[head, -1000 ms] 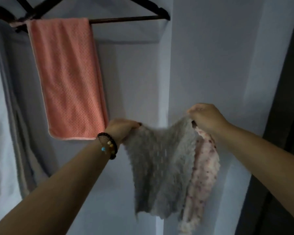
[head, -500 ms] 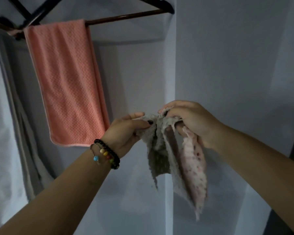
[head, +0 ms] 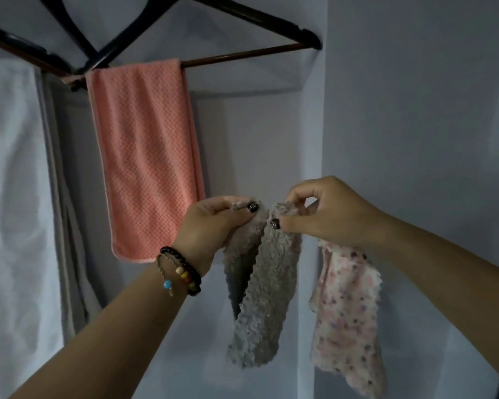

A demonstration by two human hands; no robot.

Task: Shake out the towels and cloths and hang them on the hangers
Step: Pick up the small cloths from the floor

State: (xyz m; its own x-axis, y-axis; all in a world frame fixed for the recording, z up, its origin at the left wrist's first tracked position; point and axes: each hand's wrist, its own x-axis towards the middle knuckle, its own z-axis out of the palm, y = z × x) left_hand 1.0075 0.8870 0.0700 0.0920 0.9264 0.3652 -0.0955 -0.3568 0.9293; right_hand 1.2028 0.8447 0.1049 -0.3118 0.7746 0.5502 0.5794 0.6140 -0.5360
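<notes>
Below the dark wooden hanger, the left hand and right hand are pinching a fluffy grey cloth; the right palm is hiding the top of the pink speckled cloth.

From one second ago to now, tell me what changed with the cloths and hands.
The left hand and right hand came together, so the grey cloth, spread wide before, now hangs folded narrow. Both hands still pinch its top edge. The spotted pink cloth still dangles under the right hand; the orange towel stays on its hanger.
</notes>
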